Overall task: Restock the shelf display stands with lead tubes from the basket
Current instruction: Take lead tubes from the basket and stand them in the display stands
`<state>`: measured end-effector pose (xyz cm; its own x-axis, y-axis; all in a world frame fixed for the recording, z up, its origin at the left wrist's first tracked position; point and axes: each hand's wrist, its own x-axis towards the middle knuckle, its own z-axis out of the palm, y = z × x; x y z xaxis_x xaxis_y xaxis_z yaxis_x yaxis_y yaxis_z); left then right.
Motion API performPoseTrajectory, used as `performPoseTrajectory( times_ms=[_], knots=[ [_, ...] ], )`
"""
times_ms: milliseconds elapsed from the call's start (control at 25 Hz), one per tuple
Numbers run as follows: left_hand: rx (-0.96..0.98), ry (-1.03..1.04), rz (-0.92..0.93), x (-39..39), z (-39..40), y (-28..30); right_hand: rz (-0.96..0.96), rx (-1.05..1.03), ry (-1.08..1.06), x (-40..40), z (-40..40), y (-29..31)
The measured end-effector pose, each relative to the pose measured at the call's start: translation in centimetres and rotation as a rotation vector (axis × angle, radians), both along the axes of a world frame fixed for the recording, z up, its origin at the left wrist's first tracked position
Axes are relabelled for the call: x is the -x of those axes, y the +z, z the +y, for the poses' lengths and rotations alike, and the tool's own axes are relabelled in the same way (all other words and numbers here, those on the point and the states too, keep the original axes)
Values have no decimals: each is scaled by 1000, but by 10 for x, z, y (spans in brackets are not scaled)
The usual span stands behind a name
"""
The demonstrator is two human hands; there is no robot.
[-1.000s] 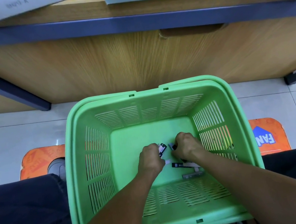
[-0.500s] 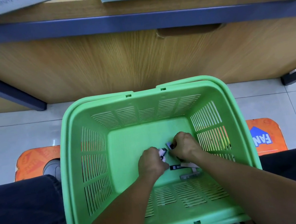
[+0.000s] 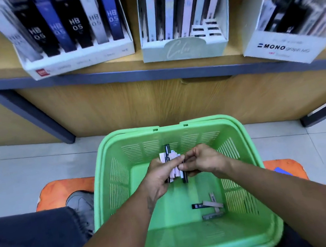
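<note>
A green plastic basket [image 3: 127, 225] stands on the floor in front of me. Above its middle my left hand [image 3: 161, 174] is shut on a bundle of lead tubes [image 3: 170, 157], black and pale pink ones. My right hand [image 3: 203, 159] meets it from the right and pinches a black tube [image 3: 185, 176] at the bundle's edge. Several loose lead tubes [image 3: 210, 206] lie on the basket floor at the lower right. Three display stands sit on the wooden shelf above: an HB 0.5 stand [image 3: 81, 57], a pale green stand [image 3: 184, 48] and a MONO stand [image 3: 280, 49].
The shelf has a grey-blue front edge [image 3: 149, 72] with a wooden panel under it. Dark metal legs [image 3: 35, 120] slant down to the tiled floor. An orange mat [image 3: 66, 192] lies under the basket, and my dark trouser leg and grey shoe [image 3: 78, 203] are at the left.
Both hands have risen from the basket floor with a bundle of tubes. The view has tilted up, so the display stands on the shelf now show.
</note>
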<state>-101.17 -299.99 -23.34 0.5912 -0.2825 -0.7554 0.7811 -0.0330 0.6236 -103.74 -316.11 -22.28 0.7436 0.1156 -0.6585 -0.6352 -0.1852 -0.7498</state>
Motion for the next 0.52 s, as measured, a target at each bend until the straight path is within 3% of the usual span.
performPoseTrajectory(
  times_ms=[280,520],
  knots=[
    [205,64,-152,-13,-8,101,-159,-101,39,-13,-23,126],
    [140,-169,-386,-40,-18,223,-454,-116,11,-6,-49,236]
  ],
)
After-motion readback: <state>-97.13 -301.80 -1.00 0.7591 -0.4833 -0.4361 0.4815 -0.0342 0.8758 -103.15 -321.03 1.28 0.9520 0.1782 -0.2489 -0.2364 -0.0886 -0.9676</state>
